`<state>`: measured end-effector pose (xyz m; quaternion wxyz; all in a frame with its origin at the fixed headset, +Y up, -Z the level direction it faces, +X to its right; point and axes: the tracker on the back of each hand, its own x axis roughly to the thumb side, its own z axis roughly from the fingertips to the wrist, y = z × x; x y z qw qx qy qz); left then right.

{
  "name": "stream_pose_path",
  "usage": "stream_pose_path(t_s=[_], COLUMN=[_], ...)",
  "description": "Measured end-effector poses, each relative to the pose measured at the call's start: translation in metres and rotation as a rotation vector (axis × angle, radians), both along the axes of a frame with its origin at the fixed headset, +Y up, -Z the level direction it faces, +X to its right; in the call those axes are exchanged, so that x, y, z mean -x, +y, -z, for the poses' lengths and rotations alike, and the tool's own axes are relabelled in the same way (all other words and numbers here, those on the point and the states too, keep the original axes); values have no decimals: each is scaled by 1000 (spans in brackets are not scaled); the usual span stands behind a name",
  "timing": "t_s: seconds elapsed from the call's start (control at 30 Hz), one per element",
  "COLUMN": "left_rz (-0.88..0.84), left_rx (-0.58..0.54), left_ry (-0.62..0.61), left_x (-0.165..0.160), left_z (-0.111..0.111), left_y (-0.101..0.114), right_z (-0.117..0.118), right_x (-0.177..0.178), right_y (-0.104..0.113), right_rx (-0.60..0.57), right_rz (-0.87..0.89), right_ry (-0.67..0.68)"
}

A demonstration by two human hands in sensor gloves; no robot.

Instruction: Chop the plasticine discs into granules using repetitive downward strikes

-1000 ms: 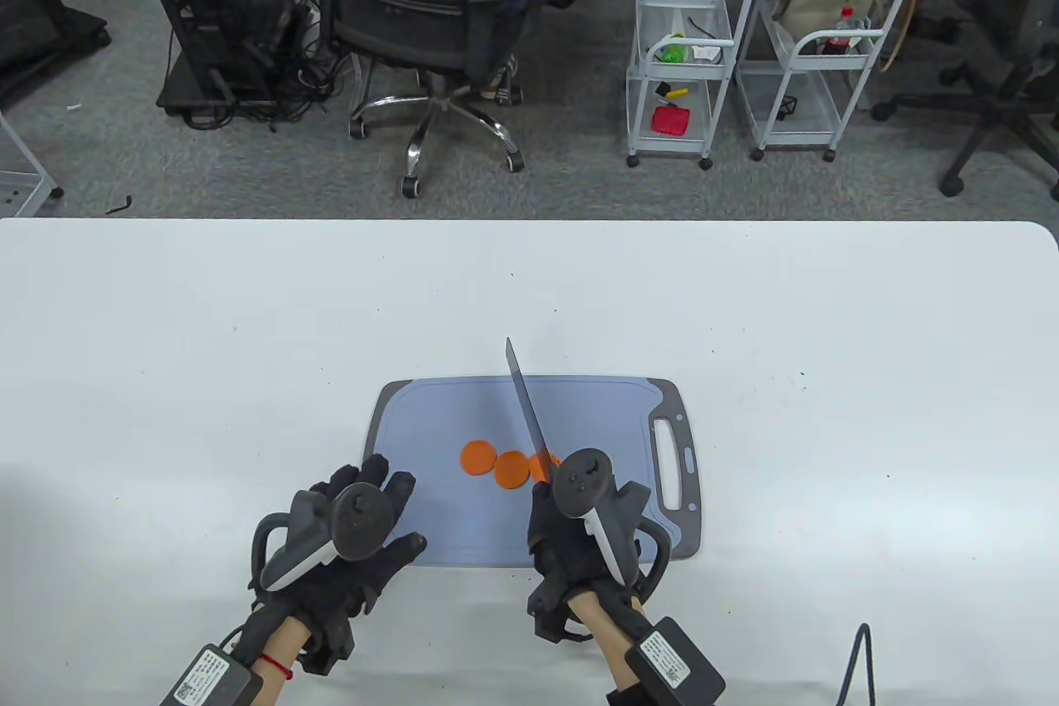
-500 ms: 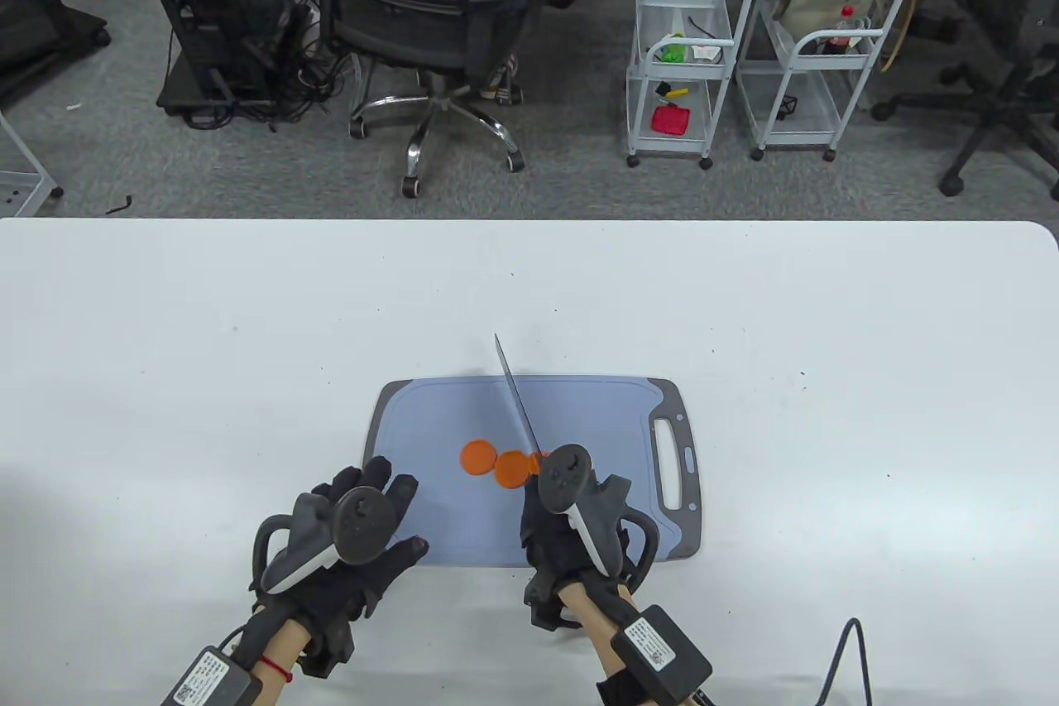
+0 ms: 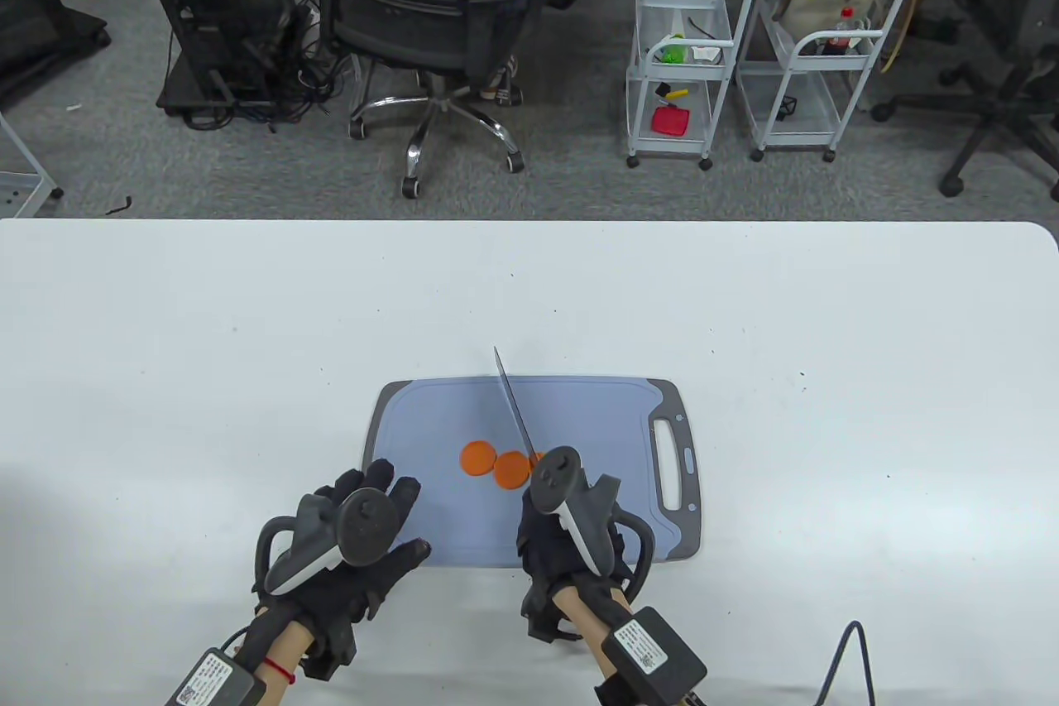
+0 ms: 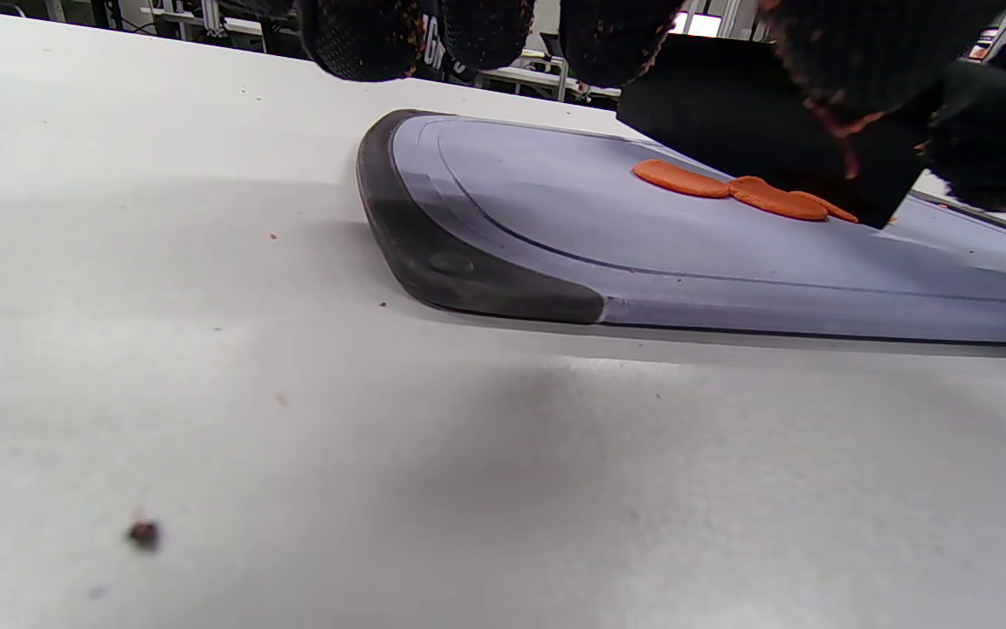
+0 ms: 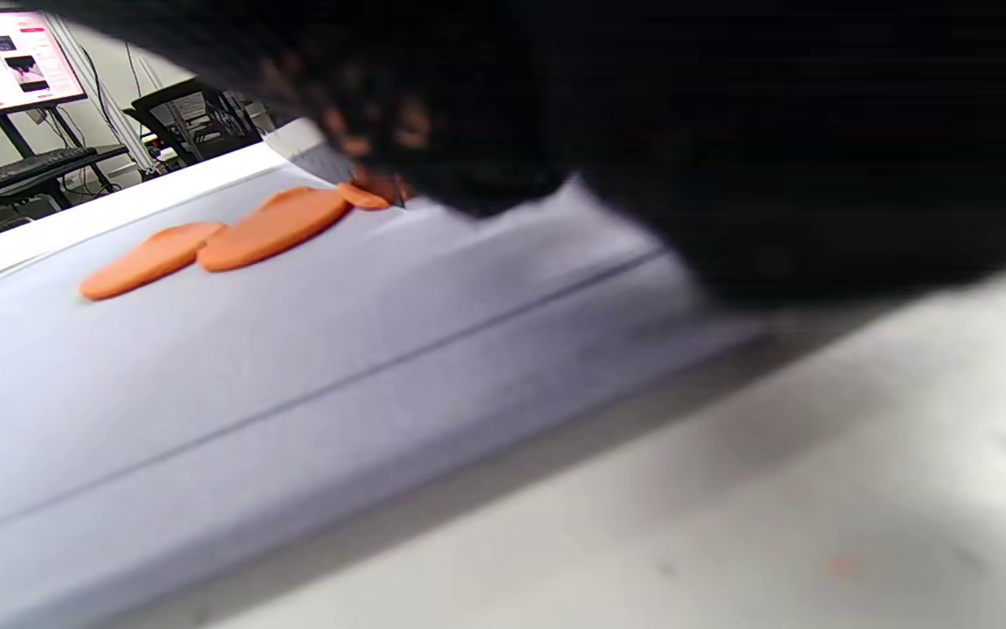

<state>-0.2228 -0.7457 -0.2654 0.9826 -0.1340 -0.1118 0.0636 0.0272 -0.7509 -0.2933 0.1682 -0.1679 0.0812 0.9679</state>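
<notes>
The right hand (image 3: 571,540) grips the knife (image 3: 515,408), blade pointing to 11 o'clock over the discs (image 3: 496,463) mid-board (image 3: 430,425). The left hand (image 3: 352,549) lies spread on the worktop (image 3: 248,325) at the board's 8 o'clock corner.
</notes>
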Motion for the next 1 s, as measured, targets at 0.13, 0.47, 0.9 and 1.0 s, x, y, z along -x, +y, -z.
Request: stream_pose_path(t_s=[0.13,0.47,0.9,1.0], left_rz=[2,12,15,6], left_rx=[-8,3,-2,2], left_ry=[-1,-2,-13,-4], left_x=[2,0,0,0], left_z=[-1,0,-2,0], left_y=[1,0,1,1], right_z=[2,-18,-3,-10], right_x=[-9,-1,-1,2], right_y=[-4,7,3,13], right_rx=[-55,-22,-52,-86], right_rz=[122,73,94,91], right_ry=[-19,-3,-5,16])
